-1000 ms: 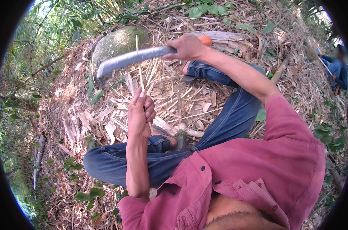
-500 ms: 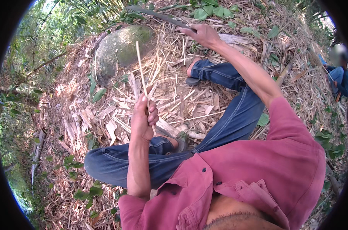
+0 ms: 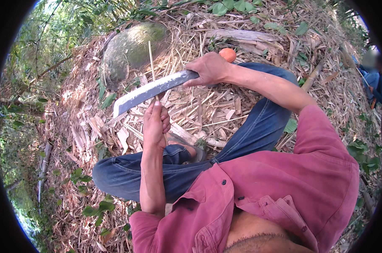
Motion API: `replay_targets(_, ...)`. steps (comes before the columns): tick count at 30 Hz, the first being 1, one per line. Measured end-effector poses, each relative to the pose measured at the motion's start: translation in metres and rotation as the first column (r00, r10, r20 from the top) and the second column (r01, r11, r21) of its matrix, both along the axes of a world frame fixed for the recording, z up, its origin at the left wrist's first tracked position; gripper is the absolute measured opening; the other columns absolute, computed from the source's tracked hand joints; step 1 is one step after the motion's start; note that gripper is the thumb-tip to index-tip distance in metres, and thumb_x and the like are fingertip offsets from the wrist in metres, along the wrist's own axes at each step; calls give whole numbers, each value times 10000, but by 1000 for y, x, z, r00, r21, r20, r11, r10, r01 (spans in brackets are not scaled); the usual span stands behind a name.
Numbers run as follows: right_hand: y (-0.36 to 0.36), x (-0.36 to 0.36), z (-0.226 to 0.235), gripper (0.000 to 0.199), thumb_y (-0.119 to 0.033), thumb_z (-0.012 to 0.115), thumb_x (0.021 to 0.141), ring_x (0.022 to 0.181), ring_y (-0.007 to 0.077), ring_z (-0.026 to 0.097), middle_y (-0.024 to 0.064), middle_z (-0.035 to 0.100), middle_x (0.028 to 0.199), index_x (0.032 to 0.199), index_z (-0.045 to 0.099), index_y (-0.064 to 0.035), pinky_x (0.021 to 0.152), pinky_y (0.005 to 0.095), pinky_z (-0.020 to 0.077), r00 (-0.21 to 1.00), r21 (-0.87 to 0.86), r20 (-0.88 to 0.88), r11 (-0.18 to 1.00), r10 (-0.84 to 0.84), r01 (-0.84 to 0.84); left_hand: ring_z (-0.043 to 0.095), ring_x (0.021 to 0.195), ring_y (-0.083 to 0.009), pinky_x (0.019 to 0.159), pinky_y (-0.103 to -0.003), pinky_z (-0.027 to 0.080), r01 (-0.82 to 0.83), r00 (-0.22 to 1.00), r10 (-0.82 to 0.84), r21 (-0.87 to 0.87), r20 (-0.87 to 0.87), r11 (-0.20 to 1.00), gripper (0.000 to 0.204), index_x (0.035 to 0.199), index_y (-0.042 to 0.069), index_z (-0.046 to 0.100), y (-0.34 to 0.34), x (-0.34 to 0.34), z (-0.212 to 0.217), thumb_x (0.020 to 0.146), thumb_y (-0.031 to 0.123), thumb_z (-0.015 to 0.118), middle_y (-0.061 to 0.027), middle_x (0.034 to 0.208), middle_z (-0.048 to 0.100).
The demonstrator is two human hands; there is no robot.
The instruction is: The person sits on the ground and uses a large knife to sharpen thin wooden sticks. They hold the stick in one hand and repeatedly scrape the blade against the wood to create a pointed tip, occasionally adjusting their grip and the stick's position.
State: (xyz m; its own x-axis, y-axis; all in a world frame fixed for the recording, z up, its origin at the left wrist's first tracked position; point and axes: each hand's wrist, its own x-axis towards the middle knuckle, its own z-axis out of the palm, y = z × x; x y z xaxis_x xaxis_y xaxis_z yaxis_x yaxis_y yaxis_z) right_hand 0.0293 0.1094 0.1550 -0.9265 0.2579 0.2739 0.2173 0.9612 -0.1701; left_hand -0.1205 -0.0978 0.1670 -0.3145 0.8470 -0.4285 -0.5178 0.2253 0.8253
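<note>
The person sits on the ground among dry bamboo husks and shavings, legs in blue jeans crossed. The left hand (image 3: 156, 123) is closed around the lower end of a thin bamboo sliver (image 3: 151, 59), fingers (image 3: 165, 122) wrapped tight together on it, thumb up along its side. The sliver stands nearly upright out of that fist, its long axis running away from the body toward a mossy round stone (image 3: 130, 50) beyond.

The right hand (image 3: 208, 69) is clamped on the handle of a machete (image 3: 151, 90), whose orange butt end (image 3: 227, 55) shows just behind the knuckles. The blade lies almost crosswise to the sliver, sloping down toward the person's left, and crosses it just above the left thumb. Whether the edge is touching the sliver or a shade in front of it, I cannot tell.

So the left hand is the nearer one, gripping directly below the crossing point.

No packages, labels or signs show here. At the far right edge another person in blue (image 3: 373, 80) sits among the leaves.
</note>
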Motion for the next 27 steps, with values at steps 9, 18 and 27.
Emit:
replay_targets(9,55,1,12,720,-775,406,774,576,287,633,120,598,580,689,614,-91,545,420,491,963,75,58,963,-264,260,263,427,-7,354,-165,221,53,998,-52,40,-34,998,370,1325,36,415,-2,3,4,1004,215,373,72,601,295)
replay_targets(18,122,4,8,773,-816,331,772,497,173,541,35,533,523,722,619,-100,476,343,426,774,-169,243,761,-584,627,255,441,-15,368,-170,222,116,992,-114,47,-47,992,369,1329,54,420,-4,7,5,1003,223,376,72,596,280)
replay_targets(27,16,18,6,599,-670,533,787,507,229,586,78,560,572,786,604,-76,464,366,441,988,-65,92,989,-124,130,340,435,-25,369,-164,259,-15,1000,15,-11,-3,1000,328,1273,43,471,5,1,-14,976,180,444,44,617,404)
